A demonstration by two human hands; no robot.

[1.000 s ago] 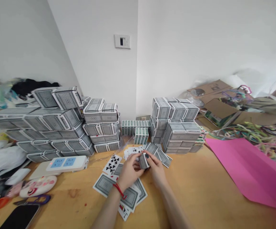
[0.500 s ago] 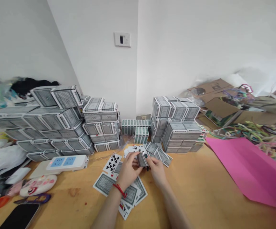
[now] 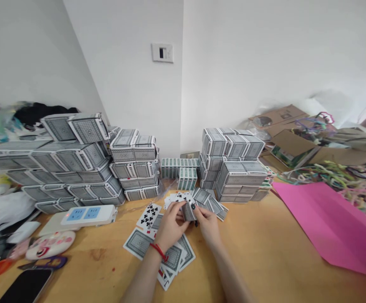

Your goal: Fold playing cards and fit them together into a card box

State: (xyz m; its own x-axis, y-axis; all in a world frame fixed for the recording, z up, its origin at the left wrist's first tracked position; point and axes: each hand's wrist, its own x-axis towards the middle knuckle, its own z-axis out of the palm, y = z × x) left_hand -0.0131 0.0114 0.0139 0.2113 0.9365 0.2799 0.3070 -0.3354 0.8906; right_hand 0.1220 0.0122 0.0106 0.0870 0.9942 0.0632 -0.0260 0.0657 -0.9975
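Observation:
Between my hands is a grey-backed playing card [image 3: 188, 211], bent or folded; whether it is one card or more I cannot tell. My left hand [image 3: 172, 225] grips its left side, a red cord around the wrist. My right hand [image 3: 206, 223], with dark nails, pinches its right side. Loose cards lie around: a ten of clubs [image 3: 149, 216] to the left, face-down cards [image 3: 137, 241] under and beside my left forearm, a jack [image 3: 164, 277] nearer me. Beyond my hands are face-up cards [image 3: 183, 197] and folded grey cards [image 3: 212, 205].
Stacked blocks of folded cards stand at left [image 3: 81, 160], centre-left [image 3: 134, 164] and right [image 3: 242, 172]. Green-white card blocks [image 3: 187, 179] sit at the back. A power strip [image 3: 89, 215], utility knife [image 3: 45, 264] and phone [image 3: 26, 286] lie left; pink paper [image 3: 331, 223] and a cardboard box [image 3: 299, 147] right.
My right fingers have shifted slightly at the card's top edge. Both hands keep their grip in nearly the same place, and the surrounding cards and stacks have not moved.

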